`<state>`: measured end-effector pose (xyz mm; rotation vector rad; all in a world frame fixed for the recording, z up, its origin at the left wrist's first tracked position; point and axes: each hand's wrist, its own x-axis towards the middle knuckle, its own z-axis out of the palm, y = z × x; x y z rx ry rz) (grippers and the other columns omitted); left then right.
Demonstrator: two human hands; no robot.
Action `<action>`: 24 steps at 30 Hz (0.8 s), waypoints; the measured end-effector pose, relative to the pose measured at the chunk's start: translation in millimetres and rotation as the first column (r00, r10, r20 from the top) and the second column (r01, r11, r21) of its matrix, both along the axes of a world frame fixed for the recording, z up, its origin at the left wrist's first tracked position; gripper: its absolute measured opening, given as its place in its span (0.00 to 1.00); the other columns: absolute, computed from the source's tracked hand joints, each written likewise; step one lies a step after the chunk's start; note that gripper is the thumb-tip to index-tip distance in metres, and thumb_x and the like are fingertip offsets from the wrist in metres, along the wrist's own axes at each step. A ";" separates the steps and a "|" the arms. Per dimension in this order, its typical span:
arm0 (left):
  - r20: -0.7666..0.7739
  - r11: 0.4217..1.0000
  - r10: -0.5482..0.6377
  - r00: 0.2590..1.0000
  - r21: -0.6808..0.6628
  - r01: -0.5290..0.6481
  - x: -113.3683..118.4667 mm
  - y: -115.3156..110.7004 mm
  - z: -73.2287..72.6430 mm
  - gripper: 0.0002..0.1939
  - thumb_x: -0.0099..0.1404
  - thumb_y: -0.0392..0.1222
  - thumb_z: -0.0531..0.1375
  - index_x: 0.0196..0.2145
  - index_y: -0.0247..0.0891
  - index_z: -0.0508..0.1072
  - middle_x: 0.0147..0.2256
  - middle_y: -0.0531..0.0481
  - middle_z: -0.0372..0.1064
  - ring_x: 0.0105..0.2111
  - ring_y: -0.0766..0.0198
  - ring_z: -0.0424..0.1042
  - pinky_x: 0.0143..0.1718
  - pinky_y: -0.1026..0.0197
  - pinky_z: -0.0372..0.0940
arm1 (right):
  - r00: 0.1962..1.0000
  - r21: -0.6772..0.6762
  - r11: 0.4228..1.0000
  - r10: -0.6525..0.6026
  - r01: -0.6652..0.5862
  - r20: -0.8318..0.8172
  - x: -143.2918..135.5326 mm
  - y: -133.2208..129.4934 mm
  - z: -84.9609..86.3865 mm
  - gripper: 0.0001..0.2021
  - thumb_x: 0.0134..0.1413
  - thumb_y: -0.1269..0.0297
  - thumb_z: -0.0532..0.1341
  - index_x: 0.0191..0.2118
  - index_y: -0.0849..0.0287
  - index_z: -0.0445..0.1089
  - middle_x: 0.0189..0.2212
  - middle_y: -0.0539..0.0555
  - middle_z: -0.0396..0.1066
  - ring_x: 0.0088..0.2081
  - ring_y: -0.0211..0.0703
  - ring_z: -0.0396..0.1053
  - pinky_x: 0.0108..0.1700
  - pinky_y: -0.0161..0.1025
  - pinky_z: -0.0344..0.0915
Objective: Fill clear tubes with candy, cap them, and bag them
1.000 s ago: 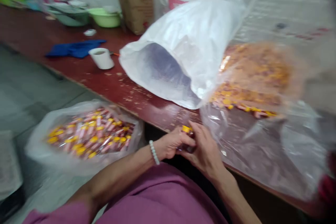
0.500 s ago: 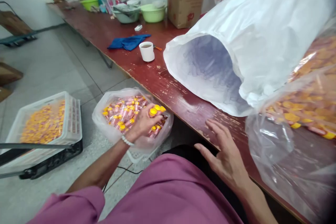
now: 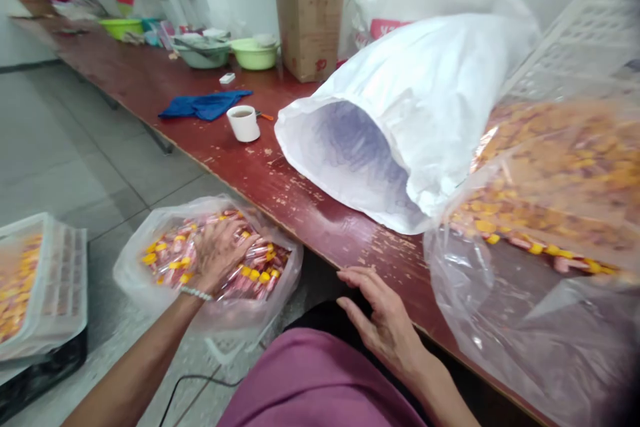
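My left hand, with a bead bracelet at the wrist, lies spread on a heap of small pink tubes with yellow caps. They fill a container lined with a clear plastic bag on the floor beside the table. Nothing shows gripped in that hand, though its palm is hidden. At the edge of the red table, my right hand hovers with fingers apart, holding nothing. Beyond it a large white sack lies on its side, its wide mouth facing me. No tubes show inside the mouth.
Right of the sack, a clear plastic bag lies by a pile of yellow-capped tubes. A white cup of dark liquid, blue cloth, basins and a cardboard box stand farther back. A crate is at left.
My left hand has let go of several tubes it held and moved left, down onto the heap. My right hand stays open near the table edge. The view has turned right.
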<state>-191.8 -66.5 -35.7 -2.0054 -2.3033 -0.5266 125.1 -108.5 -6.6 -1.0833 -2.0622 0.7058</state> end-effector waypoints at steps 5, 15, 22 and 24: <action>-0.034 0.992 -0.011 0.999 0.125 0.015 15.2 18.7 20.0 0.14 0.64 0.49 0.52 0.39 0.40 0.72 0.41 0.44 0.72 0.41 0.53 0.66 0.44 0.54 0.54 | 0.998 -0.035 0.997 -0.063 0.062 -0.028 11.9 11.0 2.6 0.13 0.56 0.69 0.56 0.47 0.54 0.66 0.44 0.56 0.70 0.45 0.43 0.70 0.47 0.41 0.70; -0.067 0.903 -0.334 0.940 -0.308 0.299 86.5 -35.4 -1.7 0.28 0.54 0.65 0.55 0.31 0.33 0.73 0.25 0.40 0.68 0.27 0.53 0.67 0.27 0.58 0.52 | 0.963 -0.276 0.941 -0.238 0.196 -0.126 39.0 14.8 -1.1 0.13 0.56 0.62 0.59 0.47 0.57 0.67 0.40 0.56 0.72 0.36 0.41 0.73 0.40 0.42 0.72; 0.011 0.845 -0.254 0.967 -0.484 0.227 61.8 -38.6 -2.1 0.19 0.62 0.52 0.49 0.28 0.38 0.73 0.22 0.47 0.67 0.23 0.59 0.64 0.24 0.62 0.47 | 0.959 -0.273 0.941 -0.244 0.199 -0.143 38.5 10.8 -4.6 0.13 0.56 0.63 0.59 0.47 0.57 0.68 0.40 0.55 0.73 0.35 0.39 0.71 0.40 0.40 0.70; 0.126 0.872 -0.188 0.974 -0.434 0.224 52.5 -32.7 13.9 0.18 0.61 0.53 0.51 0.24 0.38 0.70 0.19 0.52 0.62 0.21 0.64 0.61 0.23 0.64 0.46 | 0.953 -0.281 0.938 -0.256 0.204 -0.162 38.5 10.5 -5.7 0.13 0.56 0.62 0.59 0.47 0.58 0.68 0.39 0.55 0.73 0.34 0.38 0.71 0.39 0.40 0.71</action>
